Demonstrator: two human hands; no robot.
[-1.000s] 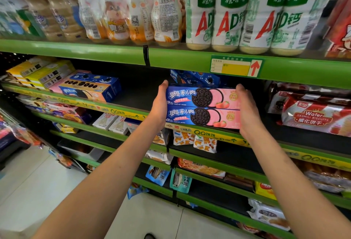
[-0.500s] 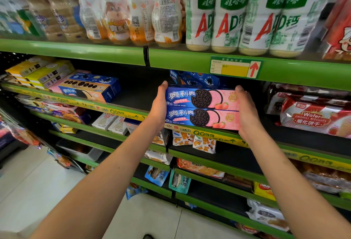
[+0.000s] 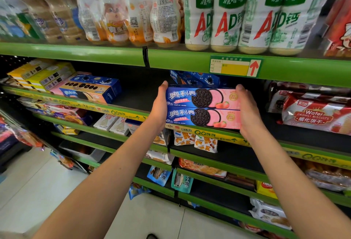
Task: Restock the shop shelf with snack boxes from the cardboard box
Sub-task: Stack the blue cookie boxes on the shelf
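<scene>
Snack boxes: two blue-and-pink biscuit boxes, stacked, upper box on lower box, centre of frame, long faces toward the camera. Lower box sits at the front lip of the shelf, just above its yellow-green edge strip.

Left hand: palm flat against the left ends of both boxes, thumb up, fingers straight and together. Right hand: palm pressed on the right ends; fingertips hidden behind the boxes, curl cannot be told. Both forearms reach up from the lower corners.

Behind the stack: more blue boxes, partly hidden. Same shelf, left of centre: another blue box group, then yellow boxes. Right: red wafer packs.

Open black shelf floor lies either side of the stack. Overhead shelf carries white bottles.
</scene>
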